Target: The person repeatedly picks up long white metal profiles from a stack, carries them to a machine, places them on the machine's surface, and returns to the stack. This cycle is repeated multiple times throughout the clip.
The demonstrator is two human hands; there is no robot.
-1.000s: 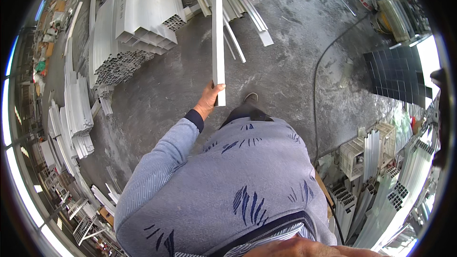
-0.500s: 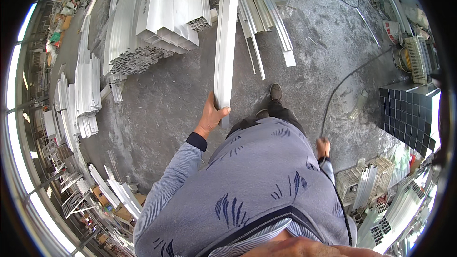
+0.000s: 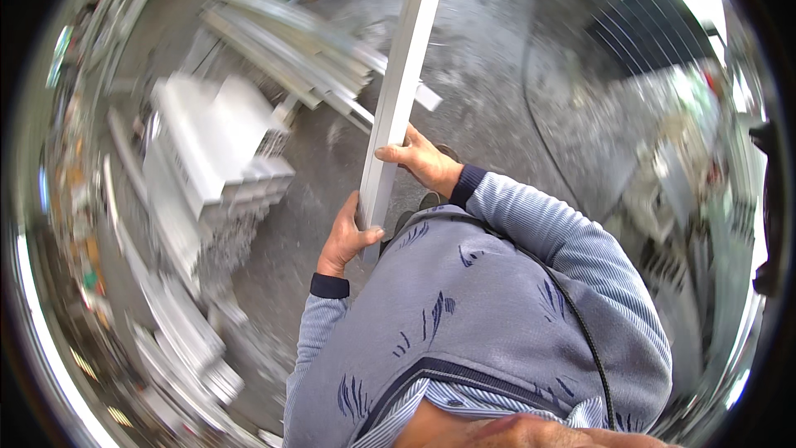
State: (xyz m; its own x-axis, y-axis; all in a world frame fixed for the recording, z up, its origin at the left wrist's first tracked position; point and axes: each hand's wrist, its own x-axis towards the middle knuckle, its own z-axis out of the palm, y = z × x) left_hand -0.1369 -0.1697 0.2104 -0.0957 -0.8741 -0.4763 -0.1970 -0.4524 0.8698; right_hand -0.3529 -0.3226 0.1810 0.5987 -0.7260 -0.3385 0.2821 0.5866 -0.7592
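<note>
A long, pale metal profile bar [image 3: 401,75] runs from the front of my body away toward the far edge of the view, slanting a little to the right. My left hand [image 3: 344,236] is closed around its near end, thumb lying across the top. Farther along the bar, my right hand [image 3: 419,159] grips it from the right side, its thumb also over the top face. The undersides of both grips are hidden. Beyond the hands, the bar's far end leaves the picture.
Stacked square metal tubes [image 3: 199,166] stand on the floor at left. Loose flat profiles [image 3: 290,41] lie beyond them, partly under the bar. A black cable [image 3: 535,116] trails over the floor at right. A dark panel [image 3: 643,25] is at far right. Much of the surroundings is motion-blurred.
My right hand has left the cable at my side and taken hold of the bar. The view has turned to the right, and my left hand still grips the near end.
</note>
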